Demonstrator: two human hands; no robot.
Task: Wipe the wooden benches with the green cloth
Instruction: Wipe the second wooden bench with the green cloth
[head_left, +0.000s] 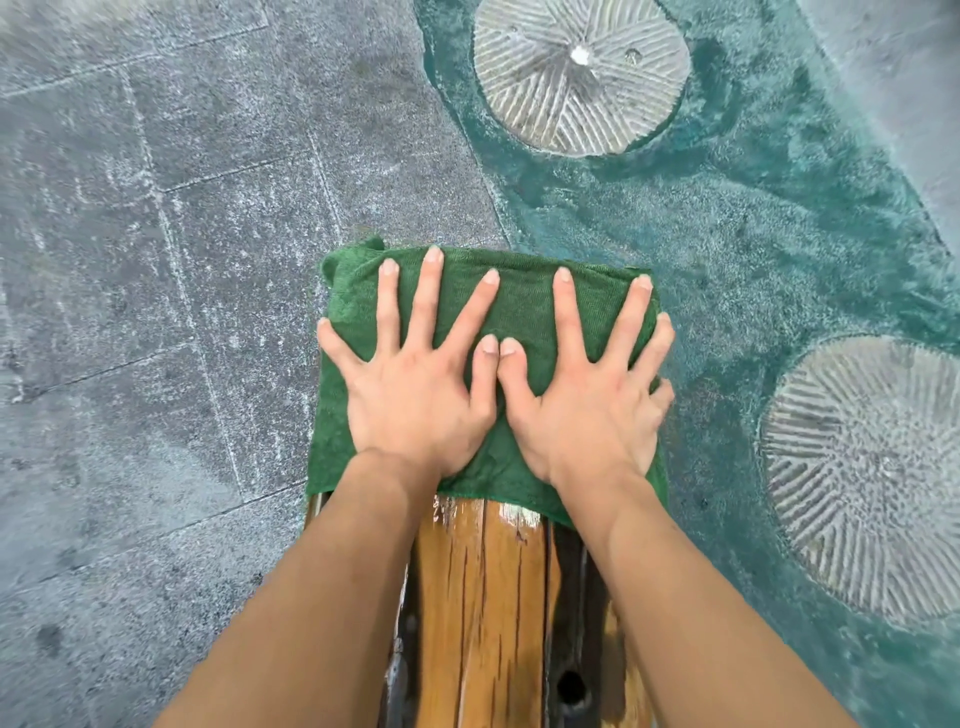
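A green cloth lies spread over the far end of a wooden bench, whose slats run away from me and look wet and shiny near the cloth. My left hand presses flat on the left half of the cloth with fingers spread. Beside it, my right hand presses flat on the right half, its outer fingers curling over the cloth's right edge. The two thumbs touch in the middle. The bench end is hidden under the cloth.
Grey stone paving lies to the left of the bench. To the right is a teal strip of ground with two round grooved stone discs, one far and one near right. A dark hole shows in the bench frame.
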